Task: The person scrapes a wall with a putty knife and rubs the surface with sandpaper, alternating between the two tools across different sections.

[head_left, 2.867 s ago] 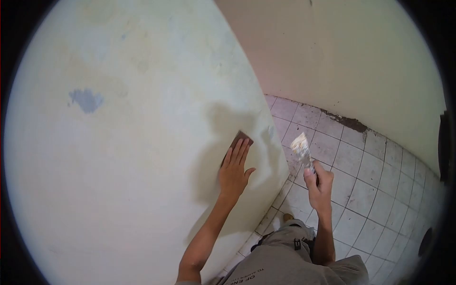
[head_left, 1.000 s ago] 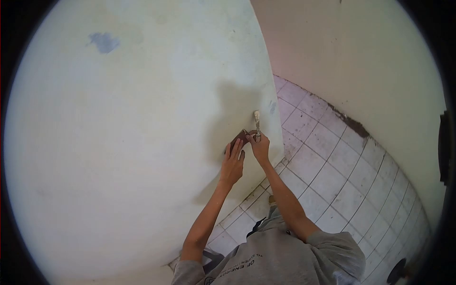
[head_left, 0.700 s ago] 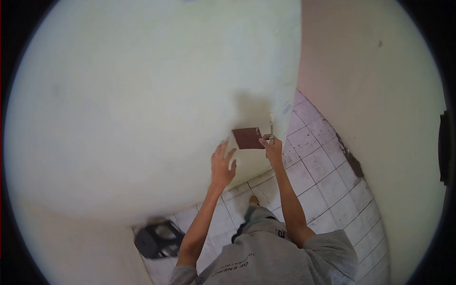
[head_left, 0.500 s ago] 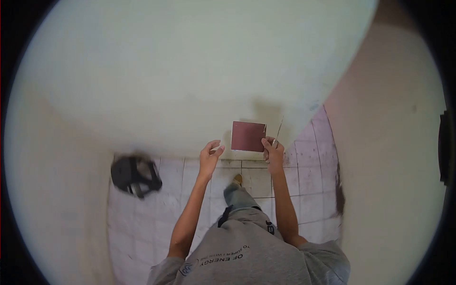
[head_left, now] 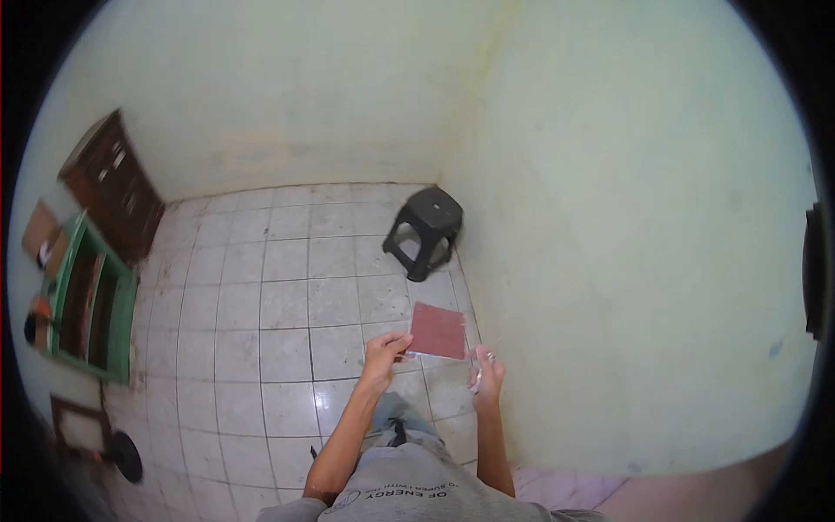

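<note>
A flat reddish-brown square (head_left: 437,331) is held in front of the body. My left hand (head_left: 385,358) pinches its lower left corner between thumb and fingers. Just beyond its lower right corner is my right hand (head_left: 488,376), fingers closed around something small and whitish that is too blurred to name. A narrow gap seems to separate the right hand from the square.
A black plastic stool (head_left: 424,228) stands on the tiled floor by the wall corner. At the left are a dark wooden cabinet (head_left: 117,187), a green shelf (head_left: 109,322) and a round black object (head_left: 126,457). A pale green wall (head_left: 644,261) rises on the right.
The view has turned left, away from the wall, showing more floor and furniture. My left hand has taken hold of the square; my right hand has let go of it.
</note>
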{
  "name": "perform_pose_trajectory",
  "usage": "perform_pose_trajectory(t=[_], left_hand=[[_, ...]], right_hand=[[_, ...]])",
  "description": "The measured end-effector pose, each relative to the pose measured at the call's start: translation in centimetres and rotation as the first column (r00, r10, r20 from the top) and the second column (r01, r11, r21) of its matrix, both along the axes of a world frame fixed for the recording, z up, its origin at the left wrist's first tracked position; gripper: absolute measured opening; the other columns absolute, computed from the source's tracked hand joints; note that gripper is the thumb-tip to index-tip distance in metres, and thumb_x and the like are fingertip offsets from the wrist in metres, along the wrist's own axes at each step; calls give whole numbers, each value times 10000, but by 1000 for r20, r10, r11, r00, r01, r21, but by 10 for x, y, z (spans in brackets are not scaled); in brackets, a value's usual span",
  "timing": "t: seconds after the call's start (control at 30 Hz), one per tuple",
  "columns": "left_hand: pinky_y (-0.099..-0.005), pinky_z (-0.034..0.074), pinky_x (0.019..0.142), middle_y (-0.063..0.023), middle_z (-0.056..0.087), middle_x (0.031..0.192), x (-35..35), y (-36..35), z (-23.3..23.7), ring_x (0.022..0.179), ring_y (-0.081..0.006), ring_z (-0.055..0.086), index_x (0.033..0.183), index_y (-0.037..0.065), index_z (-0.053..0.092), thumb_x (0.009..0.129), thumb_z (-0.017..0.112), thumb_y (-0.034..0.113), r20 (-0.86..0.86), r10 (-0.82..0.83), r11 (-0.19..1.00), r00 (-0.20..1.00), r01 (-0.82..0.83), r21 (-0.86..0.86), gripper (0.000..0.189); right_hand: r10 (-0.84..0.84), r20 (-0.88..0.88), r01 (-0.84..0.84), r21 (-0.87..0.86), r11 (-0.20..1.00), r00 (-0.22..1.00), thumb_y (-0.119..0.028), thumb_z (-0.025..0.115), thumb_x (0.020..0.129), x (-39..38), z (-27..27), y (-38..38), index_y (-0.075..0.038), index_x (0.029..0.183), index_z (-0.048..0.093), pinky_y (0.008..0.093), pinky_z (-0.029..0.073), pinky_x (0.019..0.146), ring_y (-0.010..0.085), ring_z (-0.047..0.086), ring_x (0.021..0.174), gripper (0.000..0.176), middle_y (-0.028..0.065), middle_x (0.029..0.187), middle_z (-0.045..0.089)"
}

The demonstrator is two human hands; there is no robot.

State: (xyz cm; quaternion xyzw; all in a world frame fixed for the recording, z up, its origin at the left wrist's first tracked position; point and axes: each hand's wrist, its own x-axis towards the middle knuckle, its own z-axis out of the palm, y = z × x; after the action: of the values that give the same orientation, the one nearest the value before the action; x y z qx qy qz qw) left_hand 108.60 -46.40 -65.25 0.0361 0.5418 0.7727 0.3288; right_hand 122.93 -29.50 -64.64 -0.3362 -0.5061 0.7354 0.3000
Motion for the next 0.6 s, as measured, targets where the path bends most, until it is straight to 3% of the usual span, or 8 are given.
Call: perform_pose_trajectory(t=[0.03, 0.13, 0.17, 0.27, 0.3, 0.43, 0.5, 0.6], left_hand=[[-262, 474, 628, -3, 673, 844, 32, 7, 5, 716, -111, 611, 1006, 53, 703, 890, 702, 202, 91, 72, 995, 993, -77, 57, 189], [-291, 499, 669, -13, 675, 923, 0, 5, -67, 785, -132, 627, 1065, 81, 672, 910, 678, 184, 329, 150, 929, 932, -247, 277, 187], [-304, 507, 688, -17, 675, 950, -32, 3, -122, 814, -140, 632, 1085, 91, 660, 917, 669, 179, 397, 147, 889, 906, -297, 348, 191], [-335, 512, 752, -30, 672, 1009, -1, -10, -116, 891, -163, 633, 1111, 113, 639, 928, 650, 183, 470, 186, 820, 863, -400, 410, 196], [-337, 508, 758, -25, 669, 1008, -9, -34, -89, 892, -162, 629, 1102, 114, 640, 929, 649, 195, 459, 215, 822, 862, -413, 392, 191], [-332, 493, 766, -9, 657, 1015, -27, -45, -126, 882, -154, 616, 1096, 116, 634, 930, 650, 237, 357, 292, 887, 887, -391, 247, 206], [-341, 492, 790, -8, 651, 1052, -41, -85, -97, 926, -155, 608, 1144, 113, 615, 931, 648, 265, 395, 240, 908, 887, -349, 231, 263], [-366, 496, 846, -11, 647, 1120, -56, -110, -123, 1023, -161, 601, 1230, 110, 585, 937, 640, 299, 454, 161, 928, 876, -291, 233, 353]], right_hand=[[82, 4, -82, -28, 996, 997, -259, 654, 930, 26, 16, 15, -26, 1041, 614, 224, 314, 359, 57, 425, 418, 261, 35, 787, 613], [315, 90, -316, -9, 949, 945, -264, 598, 939, -30, -31, 30, -46, 1090, 594, 227, 325, 348, 72, 438, 416, 265, 52, 861, 643], [409, 97, -408, -33, 912, 907, -236, 581, 937, -73, -85, 31, -47, 1109, 583, 228, 339, 356, 78, 452, 428, 256, 56, 868, 644], [626, 67, -616, -123, 778, 777, -183, 545, 933, -71, -97, 9, -44, 1141, 562, 235, 384, 388, 91, 496, 465, 251, 60, 877, 647], [683, 91, -668, -150, 729, 725, -172, 536, 932, -92, -67, -24, -43, 1147, 557, 237, 399, 400, 95, 511, 478, 252, 59, 878, 647], [832, 178, -843, -25, 537, 525, -159, 542, 932, -148, -128, -68, -13, 1127, 560, 264, 452, 439, 138, 600, 550, 244, 92, 902, 665], [830, 293, -867, -9, 499, 475, -148, 548, 927, -168, -111, -119, 7, 1121, 565, 283, 472, 463, 169, 631, 589, 249, 114, 918, 665], [839, 221, -867, 120, 483, 498, -146, 583, 910, -185, -133, -150, 22, 1129, 569, 359, 520, 597, 251, 661, 731, 276, 184, 961, 653]])
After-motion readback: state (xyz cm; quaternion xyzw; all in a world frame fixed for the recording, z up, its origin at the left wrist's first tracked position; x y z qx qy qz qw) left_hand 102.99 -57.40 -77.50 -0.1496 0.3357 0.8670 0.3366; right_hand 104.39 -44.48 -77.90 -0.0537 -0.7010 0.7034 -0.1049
